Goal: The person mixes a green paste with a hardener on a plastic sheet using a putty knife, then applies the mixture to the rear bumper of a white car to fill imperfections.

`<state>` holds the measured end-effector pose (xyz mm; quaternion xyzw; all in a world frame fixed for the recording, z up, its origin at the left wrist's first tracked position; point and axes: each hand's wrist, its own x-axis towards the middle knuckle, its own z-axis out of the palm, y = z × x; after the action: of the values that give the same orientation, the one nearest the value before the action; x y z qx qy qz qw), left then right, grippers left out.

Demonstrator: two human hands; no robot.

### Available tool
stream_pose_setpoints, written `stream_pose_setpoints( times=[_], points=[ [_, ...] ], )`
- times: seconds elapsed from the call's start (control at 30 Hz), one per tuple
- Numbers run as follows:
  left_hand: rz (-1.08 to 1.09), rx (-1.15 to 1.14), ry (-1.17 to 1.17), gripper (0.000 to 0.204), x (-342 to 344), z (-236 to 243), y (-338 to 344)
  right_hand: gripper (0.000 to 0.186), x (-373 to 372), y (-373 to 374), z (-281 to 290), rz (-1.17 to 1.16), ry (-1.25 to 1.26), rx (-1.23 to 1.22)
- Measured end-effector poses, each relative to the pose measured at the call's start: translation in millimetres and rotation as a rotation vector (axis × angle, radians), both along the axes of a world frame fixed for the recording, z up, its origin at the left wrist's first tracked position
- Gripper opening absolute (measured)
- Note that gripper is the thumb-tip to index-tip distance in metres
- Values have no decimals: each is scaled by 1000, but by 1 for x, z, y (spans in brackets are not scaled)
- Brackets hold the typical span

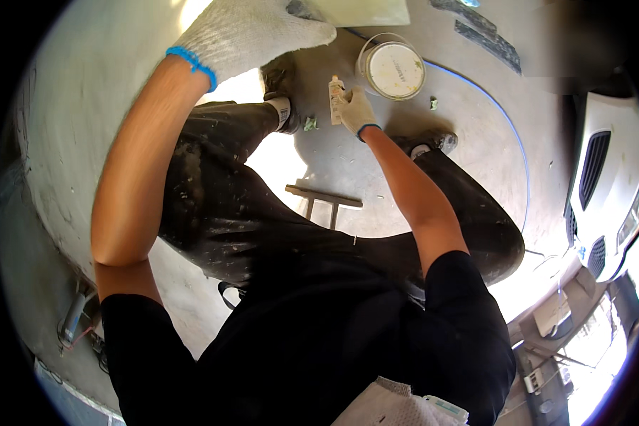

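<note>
My left hand (255, 35), in a white knitted glove with a blue cuff, is raised at the top edge. Its thumb points right along a pale flat board (369, 11), and a grey smear or patch shows beside the thumb; the other fingers are mostly hidden or cut off. Lower down, my right hand (357, 112), gloved too, is closed around a small white tube (335, 101) with orange print, held upright near the floor. Just right of the tube stands a round white bucket (396, 69) with a stained lid and a wire handle.
A low wooden stool (324, 197) shows between my legs. A blue hose (508, 117) curves over the floor on the right, where a white vehicle bumper (607, 160) stands. Dark strips (486, 39) lie at the upper right. Crumpled green scraps (311, 123) lie near my feet.
</note>
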<state>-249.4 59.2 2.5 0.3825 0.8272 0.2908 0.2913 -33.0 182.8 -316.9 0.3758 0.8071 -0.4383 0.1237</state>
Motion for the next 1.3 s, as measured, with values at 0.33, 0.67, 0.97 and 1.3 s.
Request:
stream_pose_setpoints(
  times=[0.33,0.67,0.97,1.3],
  points=[
    [-17,212,-125,48,22,12,29,37,59,81,278,-1,423,-453],
    [-56,333,-45,39,78,17,64,35,58,88,336,-115,733,-549],
    [-108,236,119,44,91,14,86,38,61,102,331,-156,481,-330],
    [-186,203,236,47,96,15,99,44,60,113,308,-232,501,-248]
  ],
)
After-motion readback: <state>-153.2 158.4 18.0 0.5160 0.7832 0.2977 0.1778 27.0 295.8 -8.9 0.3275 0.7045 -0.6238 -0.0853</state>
